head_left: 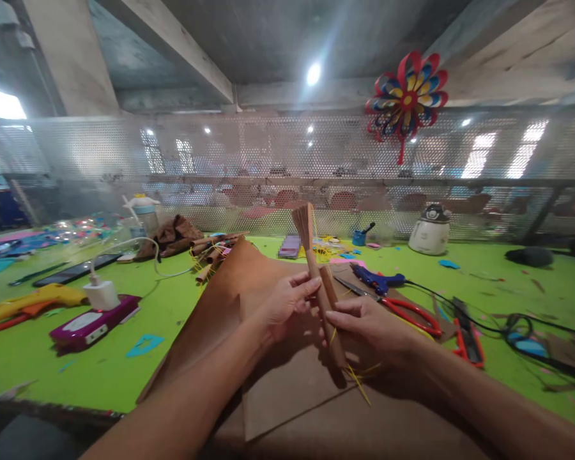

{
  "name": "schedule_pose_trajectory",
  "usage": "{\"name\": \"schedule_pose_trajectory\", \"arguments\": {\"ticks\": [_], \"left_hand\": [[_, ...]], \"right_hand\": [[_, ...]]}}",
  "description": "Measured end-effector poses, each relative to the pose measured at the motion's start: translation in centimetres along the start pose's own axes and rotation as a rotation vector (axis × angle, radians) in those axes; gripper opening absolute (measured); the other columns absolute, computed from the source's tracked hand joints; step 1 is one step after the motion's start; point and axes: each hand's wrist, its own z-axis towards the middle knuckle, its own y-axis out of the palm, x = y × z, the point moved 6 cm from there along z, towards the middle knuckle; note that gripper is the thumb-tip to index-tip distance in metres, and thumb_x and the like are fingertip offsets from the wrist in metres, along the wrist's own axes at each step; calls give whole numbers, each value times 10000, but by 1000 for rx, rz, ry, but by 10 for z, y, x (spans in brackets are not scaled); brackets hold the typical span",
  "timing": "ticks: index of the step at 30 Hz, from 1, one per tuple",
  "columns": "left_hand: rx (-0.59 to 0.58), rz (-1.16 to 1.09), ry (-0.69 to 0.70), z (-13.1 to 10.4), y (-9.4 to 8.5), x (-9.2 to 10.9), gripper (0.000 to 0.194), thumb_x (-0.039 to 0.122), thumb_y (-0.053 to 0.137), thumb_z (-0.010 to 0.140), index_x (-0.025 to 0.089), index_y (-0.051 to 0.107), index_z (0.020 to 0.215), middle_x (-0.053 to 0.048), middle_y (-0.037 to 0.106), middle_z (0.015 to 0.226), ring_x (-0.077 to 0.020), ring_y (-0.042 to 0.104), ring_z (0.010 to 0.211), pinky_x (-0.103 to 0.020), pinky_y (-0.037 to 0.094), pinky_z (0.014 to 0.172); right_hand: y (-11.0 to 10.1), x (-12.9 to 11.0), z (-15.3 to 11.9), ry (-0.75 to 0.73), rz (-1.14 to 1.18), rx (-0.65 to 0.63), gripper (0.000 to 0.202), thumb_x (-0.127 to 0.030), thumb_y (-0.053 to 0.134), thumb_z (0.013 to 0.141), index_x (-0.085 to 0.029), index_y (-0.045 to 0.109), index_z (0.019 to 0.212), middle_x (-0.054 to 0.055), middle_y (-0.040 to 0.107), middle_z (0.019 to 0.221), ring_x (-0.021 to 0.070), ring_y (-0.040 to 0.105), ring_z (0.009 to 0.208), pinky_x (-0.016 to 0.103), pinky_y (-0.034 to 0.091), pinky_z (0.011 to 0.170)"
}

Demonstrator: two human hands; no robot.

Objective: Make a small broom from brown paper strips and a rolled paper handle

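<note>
A brown paper roll (322,297) tied with yellow string (361,386) is held up at a slant, its upper end flaring into a fringe of thin strips. My left hand (287,300) pinches it around the middle, thumb on top. Just below and to the right, my right hand (364,322) closes on the same roll, with a shorter rolled piece (328,285) against its side. Some fingers of both hands are hidden behind it. Beneath them lie flat brown paper sheets (287,396).
Red-handled scissors (407,313), a blue glue gun (376,278) and a red-edged cutter (468,332) lie to the right. At left are a purple power strip (96,322) with a white charger (101,295), and a yellow tool (33,303). Several paper rolls (215,252) lie behind.
</note>
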Motion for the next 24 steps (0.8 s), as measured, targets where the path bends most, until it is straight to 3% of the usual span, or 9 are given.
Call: {"name": "schedule_pose_trajectory", "arguments": {"ticks": [6,13,17,24], "left_hand": [[-31,9,36,-5,1,12,235,227,683,759,124,662,969,-100,693,897,-169,650,777,-264,470,725],[-51,36,45,-4,0,13,248,234,680,769,127,641,989,-96,687,908,-189,661,809,-284,482,749],[-65,51,47,-4,1,12,271,248,693,756,135,635,996,-88,683,914,-204,660,824,-301,489,755],[-56,35,90,-2,-4,16,262,270,678,772,141,620,993,-89,682,917,-202,652,858,-323,475,814]], "right_hand": [[-5,-11,-1,-133,-206,54,386,-477,589,807,-127,655,659,10,599,644,113,520,607,255,419,621],[-11,-10,-1,-136,-321,160,247,-371,616,775,-137,695,769,2,588,645,111,507,602,242,399,592],[-11,-7,0,-106,-362,191,145,-274,625,720,-140,654,676,-16,547,578,107,490,552,237,385,553],[-10,-9,-3,-27,-135,217,139,-286,642,693,-153,603,674,-7,576,640,104,522,565,239,421,572]]}}
